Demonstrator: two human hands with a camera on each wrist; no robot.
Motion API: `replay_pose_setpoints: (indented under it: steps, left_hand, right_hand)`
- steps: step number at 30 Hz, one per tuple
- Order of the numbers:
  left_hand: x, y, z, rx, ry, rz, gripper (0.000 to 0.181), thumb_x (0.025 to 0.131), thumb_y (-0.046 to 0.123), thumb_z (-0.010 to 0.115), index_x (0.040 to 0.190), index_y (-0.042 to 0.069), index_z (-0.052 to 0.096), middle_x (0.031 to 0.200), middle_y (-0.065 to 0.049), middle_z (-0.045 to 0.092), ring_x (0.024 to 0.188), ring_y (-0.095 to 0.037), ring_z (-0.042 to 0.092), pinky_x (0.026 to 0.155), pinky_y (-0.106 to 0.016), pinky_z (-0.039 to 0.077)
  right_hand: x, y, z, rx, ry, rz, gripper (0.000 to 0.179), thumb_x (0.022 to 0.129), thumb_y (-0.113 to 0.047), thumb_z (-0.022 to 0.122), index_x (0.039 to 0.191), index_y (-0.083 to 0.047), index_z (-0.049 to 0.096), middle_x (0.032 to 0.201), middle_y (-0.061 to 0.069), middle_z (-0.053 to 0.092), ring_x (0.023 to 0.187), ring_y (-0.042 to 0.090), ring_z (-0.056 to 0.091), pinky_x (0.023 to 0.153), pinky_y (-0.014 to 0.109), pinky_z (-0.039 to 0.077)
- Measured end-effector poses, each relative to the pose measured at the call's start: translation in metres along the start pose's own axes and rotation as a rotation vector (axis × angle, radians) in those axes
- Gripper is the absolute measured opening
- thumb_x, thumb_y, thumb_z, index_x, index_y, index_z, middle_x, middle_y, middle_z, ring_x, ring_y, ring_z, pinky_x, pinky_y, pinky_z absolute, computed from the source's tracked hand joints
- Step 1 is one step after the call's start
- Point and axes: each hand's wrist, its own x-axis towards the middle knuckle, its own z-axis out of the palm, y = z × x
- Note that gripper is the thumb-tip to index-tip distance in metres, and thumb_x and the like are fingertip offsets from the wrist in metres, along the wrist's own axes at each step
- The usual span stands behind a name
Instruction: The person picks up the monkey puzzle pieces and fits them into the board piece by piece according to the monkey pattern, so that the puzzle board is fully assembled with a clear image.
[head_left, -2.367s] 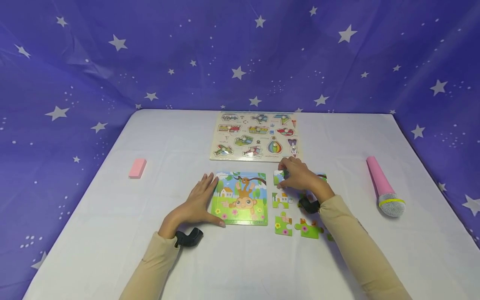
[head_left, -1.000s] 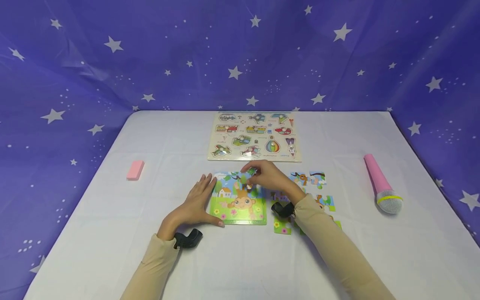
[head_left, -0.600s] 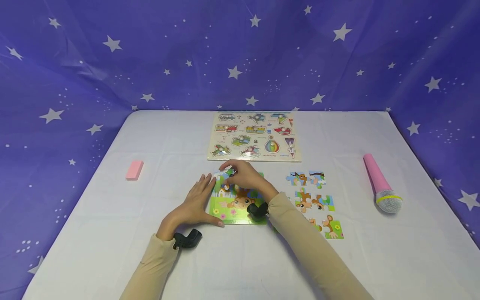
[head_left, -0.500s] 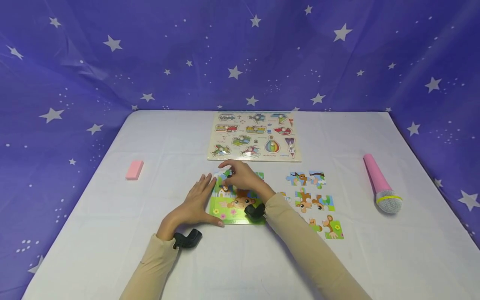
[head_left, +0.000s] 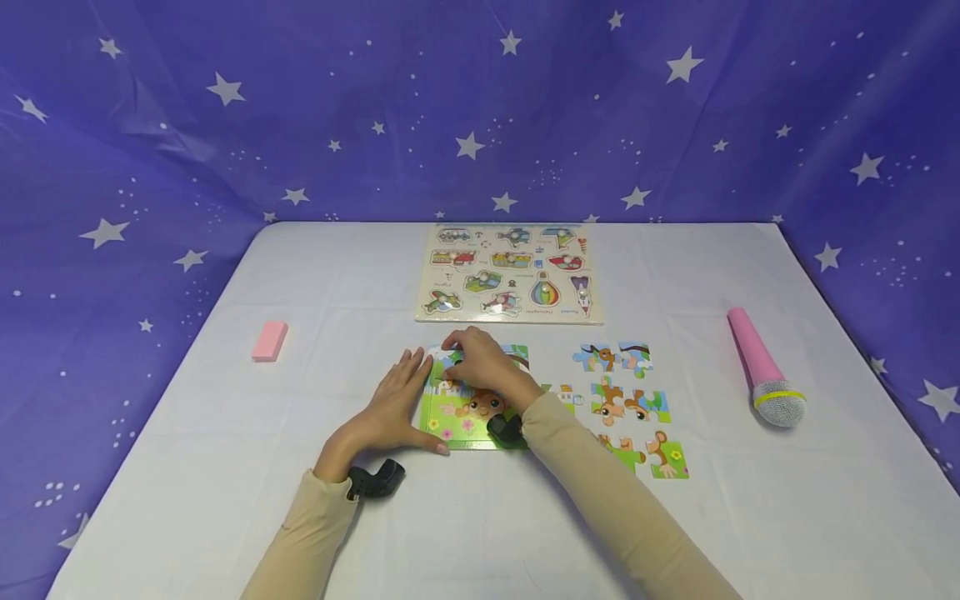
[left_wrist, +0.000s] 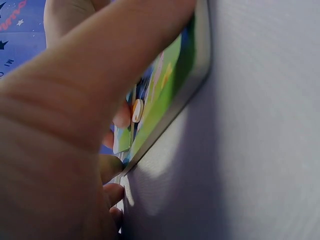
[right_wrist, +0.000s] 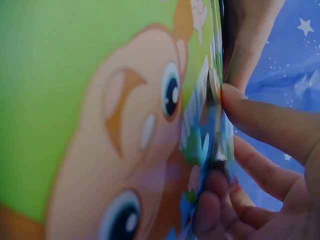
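A square monkey jigsaw board (head_left: 468, 429) lies near the table's middle. My left hand (head_left: 384, 406) rests along its left side, fingers stretched out and thumb by the near edge. Over the board's far left corner, my right hand (head_left: 486, 364) pinches a jigsaw piece (left_wrist: 121, 140) between thumb and fingers. Mostly hidden by the fingers in the head view, the piece shows edge-on in the left wrist view, at the board surface. Printed monkey, house and flowers show on the board. Right of it lie several loose jigsaw pieces (head_left: 606, 402), some partly covered by the right sleeve.
Behind the jigsaw lies a wooden vehicle peg puzzle (head_left: 525, 292). A pink toy microphone (head_left: 761, 362) is at the right, and a pink block (head_left: 270, 342) at the left. White cloth covers the table; a purple starry curtain (head_left: 405, 108) stands behind.
My right hand has picked up a jigsaw piece from the right-hand group and carried it left to the board's far left corner. It has lowered slightly there. The left hand stays put.
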Motion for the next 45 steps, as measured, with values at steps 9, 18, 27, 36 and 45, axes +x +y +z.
replay_pose_setpoints:
  steps: [9, 18, 27, 36, 45]
  left_hand:
    - [0.000, 0.000, 0.000, -0.003, -0.001, 0.010, 0.127, 0.054, 0.057, 0.079, 0.146, 0.005, 0.008, 0.154, -0.015, -0.001, 0.141, -0.033, -0.007, 0.113, -0.054, 0.003]
    - [-0.001, -0.001, 0.001, 0.002, -0.004, 0.010, 0.127, 0.056, 0.058, 0.077, 0.146, 0.005, 0.006, 0.154, -0.014, -0.004, 0.141, -0.033, -0.009, 0.113, -0.055, 0.002]
    - [-0.001, 0.000, 0.001, -0.003, -0.002, 0.011, 0.127, 0.055, 0.057, 0.078, 0.146, 0.005, 0.006, 0.153, -0.015, -0.004, 0.141, -0.033, -0.009, 0.112, -0.056, 0.001]
    - [-0.001, 0.001, 0.000, 0.001, 0.004, 0.019, 0.127, 0.055, 0.058, 0.078, 0.146, 0.003, 0.008, 0.153, -0.016, -0.002, 0.141, -0.033, -0.008, 0.113, -0.055, 0.002]
    - [-0.001, 0.001, 0.001, 0.003, 0.002, 0.016, 0.127, 0.055, 0.058, 0.077, 0.146, 0.004, 0.008, 0.153, -0.016, -0.002, 0.141, -0.033, -0.008, 0.113, -0.055, 0.002]
  right_hand:
    - [-0.008, 0.001, 0.002, -0.104, 0.032, -0.052, 0.043, 0.079, -0.030, 0.069, 0.117, -0.012, 0.060, 0.109, 0.006, 0.052, 0.100, 0.019, 0.048, 0.090, 0.032, 0.044]
    - [-0.040, 0.004, -0.005, -0.244, -0.106, -0.256, 0.052, 0.088, -0.042, 0.055, 0.128, -0.010, 0.051, 0.139, 0.011, 0.042, 0.128, 0.027, 0.039, 0.105, 0.043, 0.036]
    - [-0.060, 0.003, 0.000, -0.362, -0.287, -0.268, 0.076, 0.087, -0.059, 0.042, 0.145, -0.015, 0.023, 0.154, 0.008, 0.009, 0.142, 0.028, 0.004, 0.115, 0.051, 0.006]
    - [-0.057, 0.000, 0.004, -0.385, -0.275, -0.224, 0.074, 0.088, -0.062, 0.036, 0.145, -0.017, 0.023, 0.154, 0.006, 0.008, 0.142, 0.030, 0.004, 0.115, 0.051, 0.007]
    - [-0.057, 0.001, 0.000, -0.341, -0.244, -0.235, 0.069, 0.088, -0.060, 0.038, 0.143, -0.018, 0.029, 0.154, 0.007, 0.012, 0.141, 0.033, 0.010, 0.114, 0.051, 0.012]
